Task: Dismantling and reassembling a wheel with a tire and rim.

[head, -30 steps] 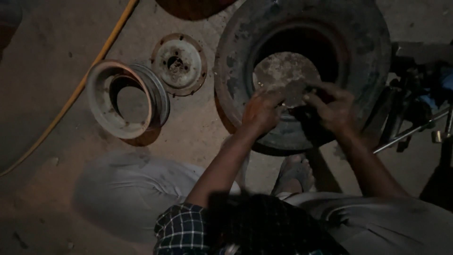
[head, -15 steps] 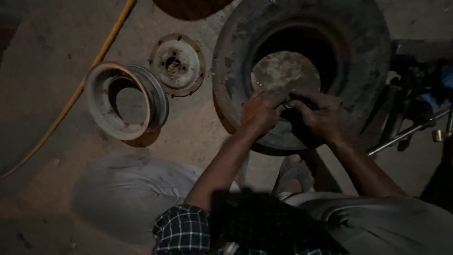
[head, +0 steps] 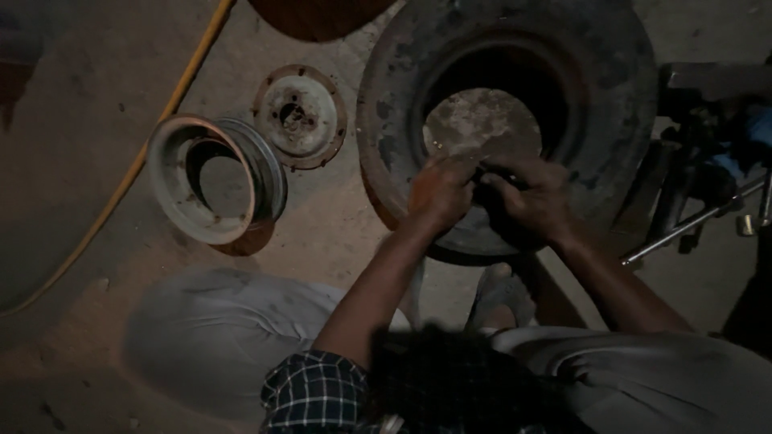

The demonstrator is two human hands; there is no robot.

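Head view, looking straight down: both hands are meeting on the near inner rim of the big tyre (head: 386,153), which is lying flat on the floor (head: 80,161). Left hand (head: 438,193) is curling its fingers (head: 450,169) over the rim edge; right hand (head: 535,201) is pressing in just beside it, fingers bunched on something small and dark, though what they are gripping I cannot tell. The tyre's opening is lying just beyond the fingertips, and both hands are equally close. Well off to the left of the fingers, a bare wheel rim (head: 217,181) and round hub plate (head: 299,116) are sitting near a yellow hose (head: 173,104)
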